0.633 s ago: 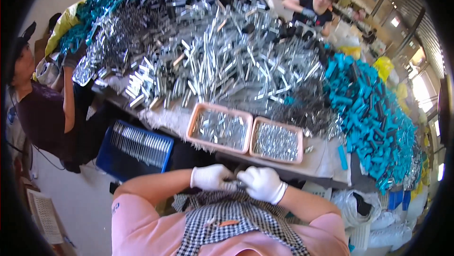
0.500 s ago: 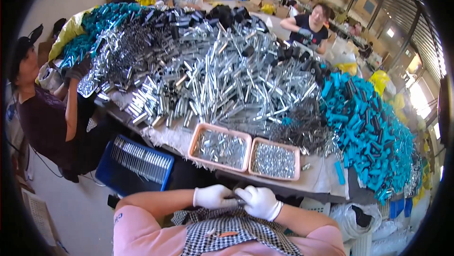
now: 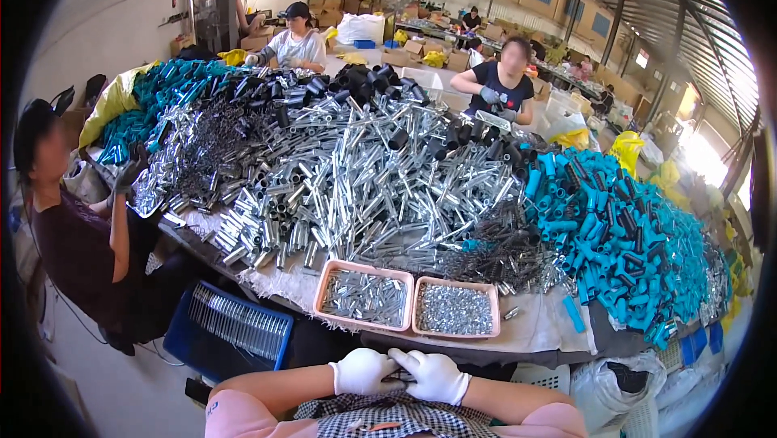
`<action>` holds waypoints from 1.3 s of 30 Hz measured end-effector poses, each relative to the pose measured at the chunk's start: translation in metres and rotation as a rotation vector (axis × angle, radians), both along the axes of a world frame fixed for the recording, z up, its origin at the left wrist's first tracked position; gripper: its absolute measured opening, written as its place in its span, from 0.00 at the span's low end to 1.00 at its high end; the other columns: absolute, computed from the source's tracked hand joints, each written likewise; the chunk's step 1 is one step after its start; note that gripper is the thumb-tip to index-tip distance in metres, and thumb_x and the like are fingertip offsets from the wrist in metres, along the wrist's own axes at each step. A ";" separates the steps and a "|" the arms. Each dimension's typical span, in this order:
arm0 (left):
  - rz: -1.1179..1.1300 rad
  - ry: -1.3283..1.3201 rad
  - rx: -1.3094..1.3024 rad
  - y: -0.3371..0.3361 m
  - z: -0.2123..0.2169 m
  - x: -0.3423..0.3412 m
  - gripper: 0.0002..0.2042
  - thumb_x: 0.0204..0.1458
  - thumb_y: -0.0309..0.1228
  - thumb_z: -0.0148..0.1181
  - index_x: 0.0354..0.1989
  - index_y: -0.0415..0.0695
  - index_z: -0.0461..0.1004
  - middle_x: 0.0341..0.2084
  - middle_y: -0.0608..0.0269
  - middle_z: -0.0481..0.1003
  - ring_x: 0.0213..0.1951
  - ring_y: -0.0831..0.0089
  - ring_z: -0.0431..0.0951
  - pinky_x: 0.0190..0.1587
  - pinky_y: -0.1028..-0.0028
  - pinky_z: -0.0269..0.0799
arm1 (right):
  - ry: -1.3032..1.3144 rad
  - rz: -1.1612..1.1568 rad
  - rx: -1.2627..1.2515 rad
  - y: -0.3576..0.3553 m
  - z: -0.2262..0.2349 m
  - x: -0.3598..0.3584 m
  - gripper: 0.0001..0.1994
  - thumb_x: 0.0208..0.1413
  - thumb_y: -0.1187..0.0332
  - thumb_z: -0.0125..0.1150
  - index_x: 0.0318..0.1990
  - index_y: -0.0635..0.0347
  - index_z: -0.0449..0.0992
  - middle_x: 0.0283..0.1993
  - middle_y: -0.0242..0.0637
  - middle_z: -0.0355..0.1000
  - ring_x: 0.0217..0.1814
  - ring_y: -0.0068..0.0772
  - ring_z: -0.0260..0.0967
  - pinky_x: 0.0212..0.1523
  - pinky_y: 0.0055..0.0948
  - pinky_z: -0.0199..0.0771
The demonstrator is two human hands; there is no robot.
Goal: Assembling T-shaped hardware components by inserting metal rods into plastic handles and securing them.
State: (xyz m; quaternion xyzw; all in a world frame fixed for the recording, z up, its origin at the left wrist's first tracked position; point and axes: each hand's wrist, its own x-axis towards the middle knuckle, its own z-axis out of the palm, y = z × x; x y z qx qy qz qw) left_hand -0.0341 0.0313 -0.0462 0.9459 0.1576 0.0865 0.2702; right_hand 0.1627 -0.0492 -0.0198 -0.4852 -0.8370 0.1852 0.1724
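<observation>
Below the near edge of the table [image 3: 550, 326], white-gloved left hand [image 3: 366, 372] and right hand [image 3: 437, 376] are touching, fingers curling inward; whether they are pinching anything cannot be told. Just beyond, the left tray [image 3: 361, 323] and right tray [image 3: 496, 312], both pink, are holding small metal pieces [image 3: 457, 310] near that edge, where an accidental knock could spill them. Behind, piled metal tubes [image 3: 364, 171] are lying loose; a nudge might start a slide.
</observation>
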 end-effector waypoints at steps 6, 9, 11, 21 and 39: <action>0.031 -0.027 -0.053 -0.016 -0.006 0.006 0.21 0.51 0.51 0.62 0.29 0.41 0.77 0.18 0.49 0.75 0.21 0.50 0.77 0.25 0.58 0.74 | -0.023 0.043 0.037 -0.009 -0.011 0.007 0.34 0.46 0.63 0.65 0.64 0.58 0.63 0.36 0.42 0.75 0.32 0.46 0.76 0.32 0.41 0.76; 0.050 -0.046 -0.053 -0.023 -0.006 0.009 0.20 0.50 0.50 0.63 0.28 0.43 0.78 0.18 0.50 0.75 0.21 0.51 0.77 0.26 0.58 0.74 | 0.010 0.025 0.056 -0.013 -0.017 0.009 0.34 0.43 0.66 0.65 0.63 0.58 0.65 0.34 0.40 0.75 0.31 0.46 0.75 0.31 0.40 0.76; 0.070 -0.103 -0.092 -0.025 -0.005 0.011 0.19 0.50 0.51 0.63 0.30 0.46 0.80 0.19 0.51 0.76 0.21 0.51 0.77 0.27 0.58 0.74 | -0.002 0.017 0.081 -0.015 -0.007 0.006 0.34 0.44 0.66 0.65 0.63 0.57 0.65 0.35 0.40 0.76 0.30 0.46 0.76 0.30 0.40 0.76; 0.077 -0.052 -0.010 -0.019 -0.006 0.018 0.23 0.52 0.58 0.58 0.26 0.49 0.80 0.17 0.53 0.74 0.20 0.51 0.76 0.24 0.58 0.72 | 0.112 -0.014 -0.049 -0.013 -0.021 0.015 0.39 0.55 0.45 0.61 0.68 0.59 0.58 0.33 0.47 0.77 0.29 0.51 0.76 0.30 0.45 0.75; 0.514 -0.942 0.092 -0.009 0.003 -0.018 0.13 0.40 0.26 0.65 0.35 0.40 0.71 0.31 0.55 0.73 0.34 0.58 0.75 0.40 0.64 0.73 | 0.419 -0.149 -0.194 -0.004 -0.010 -0.015 0.17 0.50 0.59 0.68 0.44 0.58 0.80 0.37 0.46 0.78 0.38 0.48 0.78 0.40 0.37 0.77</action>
